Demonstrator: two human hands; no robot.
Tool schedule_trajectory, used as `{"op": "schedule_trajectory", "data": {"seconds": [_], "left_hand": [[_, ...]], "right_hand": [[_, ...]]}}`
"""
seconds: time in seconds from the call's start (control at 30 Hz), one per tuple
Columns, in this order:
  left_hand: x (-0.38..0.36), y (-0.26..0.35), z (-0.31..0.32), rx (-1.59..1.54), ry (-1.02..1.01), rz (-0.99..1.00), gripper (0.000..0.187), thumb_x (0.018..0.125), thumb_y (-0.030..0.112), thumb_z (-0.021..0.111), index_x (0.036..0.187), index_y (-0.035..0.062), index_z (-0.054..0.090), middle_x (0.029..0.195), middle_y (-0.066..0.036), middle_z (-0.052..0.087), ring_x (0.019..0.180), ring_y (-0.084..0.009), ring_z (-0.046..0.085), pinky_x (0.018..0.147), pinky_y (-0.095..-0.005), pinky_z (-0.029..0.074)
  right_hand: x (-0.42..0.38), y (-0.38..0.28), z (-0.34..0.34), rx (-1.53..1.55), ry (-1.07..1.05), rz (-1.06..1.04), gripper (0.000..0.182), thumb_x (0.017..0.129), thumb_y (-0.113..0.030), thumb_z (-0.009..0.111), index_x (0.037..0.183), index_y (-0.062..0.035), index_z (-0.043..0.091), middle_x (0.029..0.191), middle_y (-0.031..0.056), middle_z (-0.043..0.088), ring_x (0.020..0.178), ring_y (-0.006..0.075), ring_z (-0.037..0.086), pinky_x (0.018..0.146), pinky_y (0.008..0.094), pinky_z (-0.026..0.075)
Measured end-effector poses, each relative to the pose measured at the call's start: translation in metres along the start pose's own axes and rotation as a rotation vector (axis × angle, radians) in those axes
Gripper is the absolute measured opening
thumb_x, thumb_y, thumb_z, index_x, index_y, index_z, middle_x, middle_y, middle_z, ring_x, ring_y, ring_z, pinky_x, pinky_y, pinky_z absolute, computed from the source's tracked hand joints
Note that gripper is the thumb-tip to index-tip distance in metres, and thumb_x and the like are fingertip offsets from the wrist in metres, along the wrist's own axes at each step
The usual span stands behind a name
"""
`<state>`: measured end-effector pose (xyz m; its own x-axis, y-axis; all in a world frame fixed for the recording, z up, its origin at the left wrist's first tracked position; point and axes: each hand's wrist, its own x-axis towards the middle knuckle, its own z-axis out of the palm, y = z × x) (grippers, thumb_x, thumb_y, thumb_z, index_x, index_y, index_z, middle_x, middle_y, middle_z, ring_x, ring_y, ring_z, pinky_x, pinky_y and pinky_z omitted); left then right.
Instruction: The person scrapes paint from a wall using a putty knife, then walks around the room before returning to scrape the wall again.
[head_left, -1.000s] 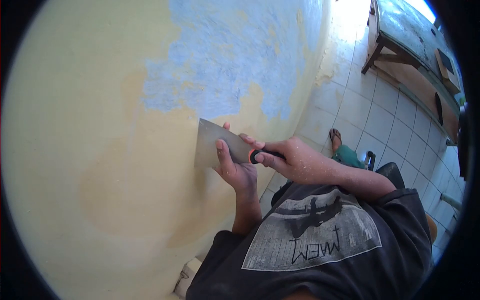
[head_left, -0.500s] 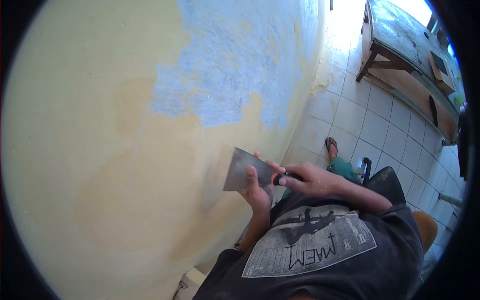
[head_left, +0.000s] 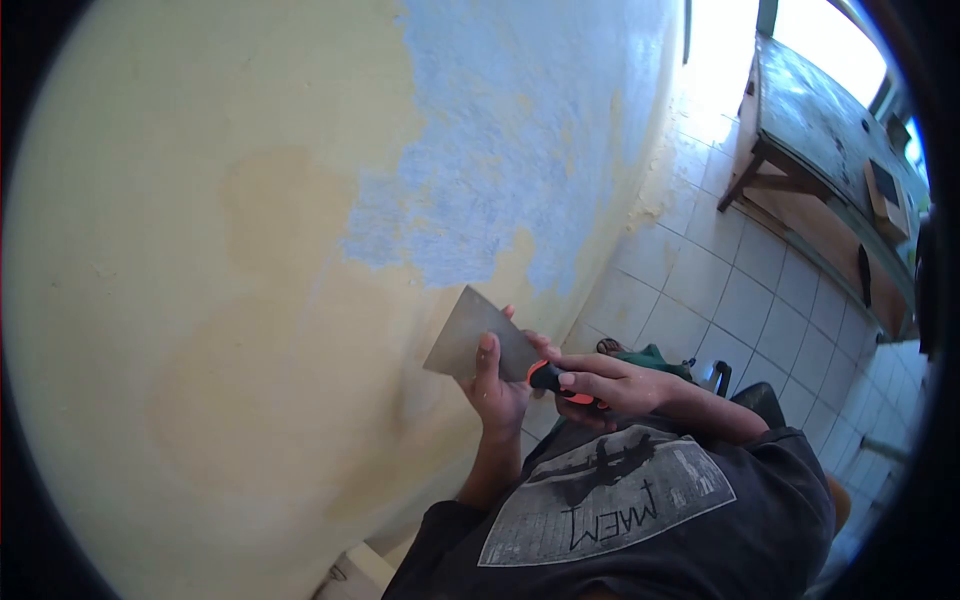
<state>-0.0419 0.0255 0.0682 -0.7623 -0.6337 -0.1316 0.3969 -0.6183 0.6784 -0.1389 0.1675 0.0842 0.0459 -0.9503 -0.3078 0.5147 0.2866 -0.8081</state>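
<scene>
A wide putty knife (head_left: 468,335) with a flat metal blade and a black-and-orange handle is held between both hands, in front of the wall. My right hand (head_left: 630,387) is wrapped around its handle. My left hand (head_left: 498,402) pinches the blade, its thumb lying on the near face and its fingers mostly hidden behind. Close beyond the blade is the cream wall (head_left: 250,400), with darker tan stains. Above the knife, a large patch shows blue beneath the cream coat (head_left: 500,150), with ragged edges.
A worn wooden table (head_left: 830,130) stands at the upper right, with a small box-like item (head_left: 885,200) on it. White floor tiles (head_left: 690,300) run along the wall's foot. A dark chair part (head_left: 760,405) is beside my right arm.
The view has shifted, so the wall patch appears further right and lower. Both hands still hold the putty knife, whose blade has tilted slightly; more of the orange handle shows. The foot has drawn back.
</scene>
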Motion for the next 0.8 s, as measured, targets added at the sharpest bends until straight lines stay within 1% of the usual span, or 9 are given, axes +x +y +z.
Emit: {"op": "schedule_trajectory", "data": {"seconds": [0.03, 0.13, 0.23, 0.37, 0.4, 0.43, 0.53, 0.57, 0.8], "left_hand": [[-0.004, -0.001, 0.001, -0.066, 0.025, -0.043, 0.044, 0.094, 0.022, 0.05, 0.121, -0.0121, 0.041, 0.08, -0.021, 0.061, 0.07, -0.0307, 0.064, 0.066, -0.0396, 0.054], [-0.009, -0.009, 0.009, 0.184, 0.063, 0.015, 0.049, 0.095, 0.031, 0.046, 0.123, -0.0084, 0.041, 0.076, -0.022, 0.061, 0.061, -0.0285, 0.062, 0.056, -0.0385, 0.053], [-0.023, -0.011, -0.008, 0.143, -0.04, 0.063, 0.047, 0.096, 0.029, 0.046, 0.125, -0.0081, 0.04, 0.081, -0.021, 0.061, 0.073, -0.0289, 0.063, 0.065, -0.04, 0.052], [-0.033, -0.005, -0.019, 0.078, 0.116, 0.15, 0.049, 0.096, 0.032, 0.046, 0.124, -0.0082, 0.041, 0.078, -0.021, 0.06, 0.066, -0.0283, 0.062, 0.061, -0.0396, 0.051], [-0.034, -0.004, -0.025, 0.041, 0.14, 0.168, 0.049, 0.095, 0.032, 0.047, 0.123, -0.0083, 0.041, 0.077, -0.021, 0.06, 0.064, -0.0282, 0.061, 0.06, -0.0393, 0.051], [-0.036, -0.006, -0.03, 0.003, 0.16, 0.188, 0.05, 0.095, 0.032, 0.047, 0.123, -0.0084, 0.041, 0.076, -0.021, 0.06, 0.063, -0.0281, 0.061, 0.059, -0.039, 0.051], [-0.042, -0.01, -0.039, 0.146, 0.159, 0.232, 0.045, 0.098, 0.035, 0.039, 0.127, 0.0007, 0.04, 0.075, -0.018, 0.061, 0.057, -0.0263, 0.059, 0.055, -0.0382, 0.051], [-0.026, 0.0, -0.024, 0.15, 0.161, 0.214, 0.046, 0.098, 0.035, 0.038, 0.127, 0.0007, 0.039, 0.075, -0.017, 0.061, 0.057, -0.0262, 0.059, 0.055, -0.0381, 0.051], [-0.023, 0.004, -0.019, 0.111, 0.206, 0.206, 0.046, 0.098, 0.036, 0.036, 0.127, 0.0006, 0.039, 0.073, -0.016, 0.06, 0.054, -0.0258, 0.058, 0.053, -0.0378, 0.051]], "right_hand": [[-0.004, 0.001, -0.002, -0.011, -0.018, 0.014, 0.044, 0.1, -0.042, 0.034, 0.116, -0.0022, 0.045, 0.07, 0.0015, 0.048, 0.053, 0.0082, 0.049, 0.047, 0.0229, 0.043], [-0.015, -0.009, -0.006, -0.111, -0.067, 0.029, 0.043, 0.1, -0.041, 0.034, 0.109, -0.0017, 0.048, 0.067, 0.0009, 0.048, 0.052, 0.0081, 0.049, 0.046, 0.0225, 0.042], [-0.01, -0.001, -0.005, -0.164, -0.101, 0.056, 0.041, 0.1, -0.04, 0.035, 0.104, -0.0015, 0.048, 0.067, 0.001, 0.048, 0.053, 0.0082, 0.05, 0.045, 0.0225, 0.041], [0.006, 0.0, 0.004, -0.192, -0.144, 0.009, 0.039, 0.1, -0.039, 0.037, 0.102, -0.0011, 0.048, 0.069, 0.0011, 0.049, 0.054, 0.0083, 0.051, 0.043, 0.0227, 0.04], [0.009, 0.001, 0.004, -0.208, -0.157, 0.056, 0.041, 0.1, -0.039, 0.038, 0.108, 0.0003, 0.048, 0.07, 0.0014, 0.049, 0.054, 0.0085, 0.05, 0.046, 0.024, 0.04], [0.012, 0.008, 0.004, -0.233, -0.141, 0.003, 0.042, 0.1, -0.039, 0.037, 0.11, 0.0006, 0.048, 0.07, 0.0016, 0.049, 0.054, 0.0087, 0.049, 0.047, 0.0245, 0.04], [0.016, 0.031, 0.009, -0.314, -0.109, -0.14, 0.043, 0.1, -0.036, 0.036, 0.118, 0.0018, 0.046, 0.069, 0.0018, 0.049, 0.055, 0.01, 0.047, 0.053, 0.0271, 0.041], [0.018, 0.008, 0.005, -0.282, -0.098, -0.13, 0.042, 0.101, -0.035, 0.036, 0.118, 0.002, 0.046, 0.069, 0.0018, 0.049, 0.055, 0.0102, 0.047, 0.053, 0.0273, 0.041], [0.018, -0.008, 0.013, -0.37, -0.03, -0.183, 0.04, 0.1, -0.031, 0.038, 0.115, 0.0038, 0.05, 0.064, 0.0053, 0.05, 0.057, 0.0132, 0.048, 0.056, 0.0305, 0.042]]}}
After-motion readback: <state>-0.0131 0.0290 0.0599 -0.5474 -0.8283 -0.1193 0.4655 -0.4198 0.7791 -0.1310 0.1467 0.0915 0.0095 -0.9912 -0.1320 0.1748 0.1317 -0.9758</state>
